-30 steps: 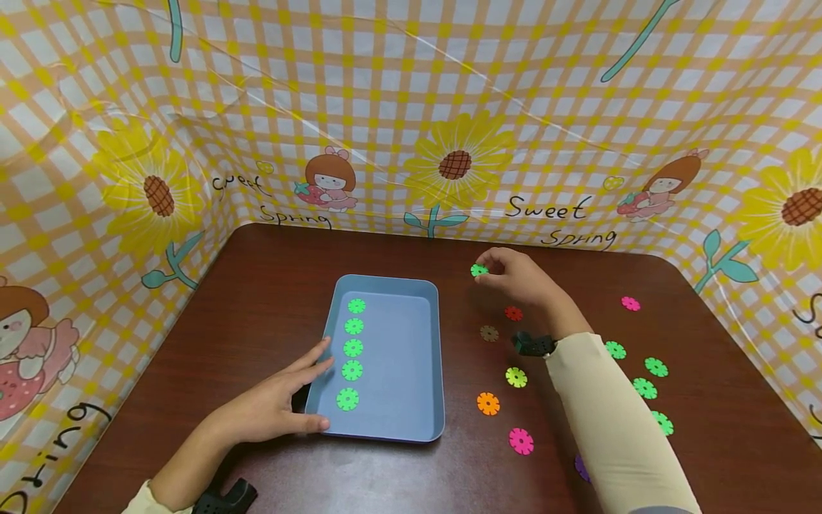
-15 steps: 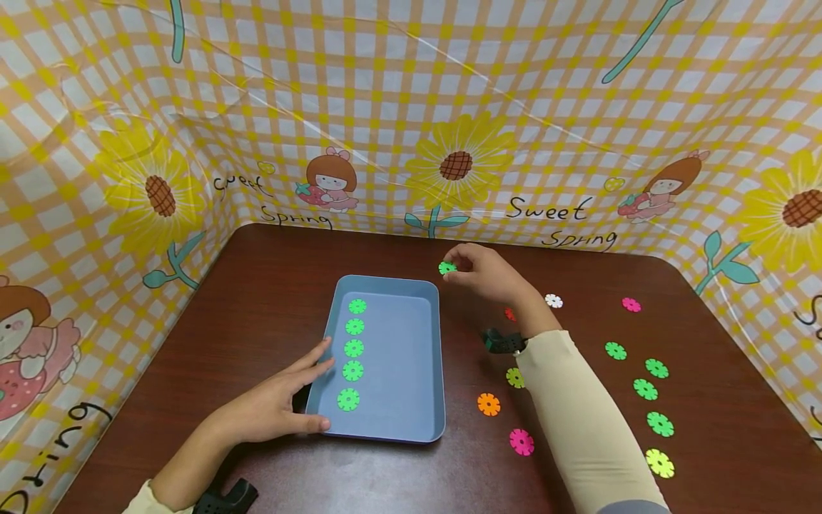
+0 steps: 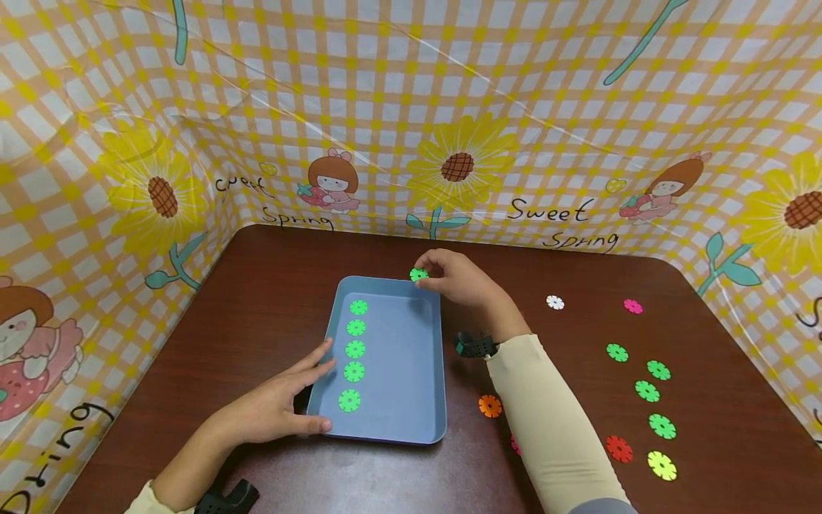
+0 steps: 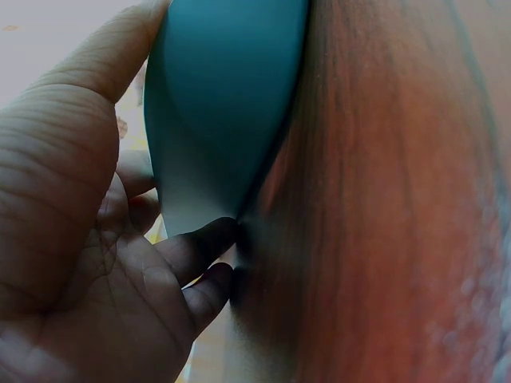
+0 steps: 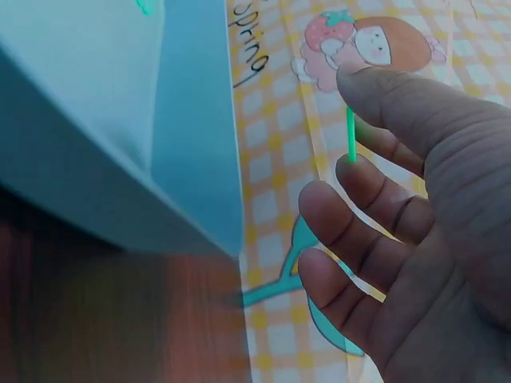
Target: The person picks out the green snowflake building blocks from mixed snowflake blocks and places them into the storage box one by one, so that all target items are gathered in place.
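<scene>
My right hand (image 3: 459, 278) pinches a green notched plastic disc (image 3: 419, 275) between thumb and fingertips, just above the far rim of a blue tray (image 3: 401, 357). In the right wrist view the disc (image 5: 350, 134) shows edge-on, with the other fingers loosely bent below. Inside the tray, several similar green discs (image 3: 355, 349) lie in a column along its left side. My left hand (image 3: 276, 403) rests against the tray's left wall, fingers spread and fairly straight, thumb at the near left corner. The left wrist view shows these fingers touching the outer wall (image 4: 227, 96).
On the dark wooden table (image 3: 270, 285) to the right lie several loose green discs (image 3: 647, 391), plus white (image 3: 555, 303), pink (image 3: 633, 306), orange (image 3: 490, 406), red (image 3: 619, 449) and yellow (image 3: 662, 465) ones. My right sleeve covers some. A checked cloth (image 3: 385, 93) hangs behind.
My right hand has carried the green disc leftward from beyond the tray's right side to its far rim. The forearm now covers different loose discs. My left hand stays in place.
</scene>
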The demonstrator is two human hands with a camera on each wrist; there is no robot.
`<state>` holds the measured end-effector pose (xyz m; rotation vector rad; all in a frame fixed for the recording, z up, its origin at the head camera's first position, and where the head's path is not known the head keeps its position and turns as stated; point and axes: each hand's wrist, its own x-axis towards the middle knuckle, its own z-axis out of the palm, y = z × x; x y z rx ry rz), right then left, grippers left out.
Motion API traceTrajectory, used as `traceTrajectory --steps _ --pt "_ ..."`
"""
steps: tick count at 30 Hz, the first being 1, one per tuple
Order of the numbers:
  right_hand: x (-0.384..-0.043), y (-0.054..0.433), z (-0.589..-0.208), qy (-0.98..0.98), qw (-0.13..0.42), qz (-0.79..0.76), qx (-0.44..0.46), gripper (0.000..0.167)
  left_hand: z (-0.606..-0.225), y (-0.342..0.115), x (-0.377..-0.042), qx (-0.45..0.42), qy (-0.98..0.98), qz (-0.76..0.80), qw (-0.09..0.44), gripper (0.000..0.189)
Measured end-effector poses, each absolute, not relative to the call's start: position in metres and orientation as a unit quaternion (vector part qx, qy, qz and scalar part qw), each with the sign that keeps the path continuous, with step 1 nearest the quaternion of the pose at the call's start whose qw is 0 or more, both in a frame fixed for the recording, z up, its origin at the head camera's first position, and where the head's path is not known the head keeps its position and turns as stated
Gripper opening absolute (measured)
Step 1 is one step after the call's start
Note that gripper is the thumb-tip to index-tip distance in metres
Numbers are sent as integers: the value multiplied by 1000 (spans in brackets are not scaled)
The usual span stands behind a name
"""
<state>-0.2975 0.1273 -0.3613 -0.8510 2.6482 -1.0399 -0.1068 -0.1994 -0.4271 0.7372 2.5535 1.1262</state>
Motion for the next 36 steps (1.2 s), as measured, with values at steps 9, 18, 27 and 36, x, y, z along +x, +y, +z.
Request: traceTrajectory --steps 9,18,27,36 --pt "-295 105 -370 880 87 -352 -306 18 -427 -199 -107 251 878 386 128 95" --pt "-291 81 -376 874 96 -351 -322 20 -426 -199 -107 250 878 388 129 96" --pt "-290 71 -392 876 118 -342 -318 21 -427 -199 -107 251 877 388 131 96" --pt "-291 64 -405 883 131 -308 -329 24 -427 -200 -107 253 878 386 128 95"
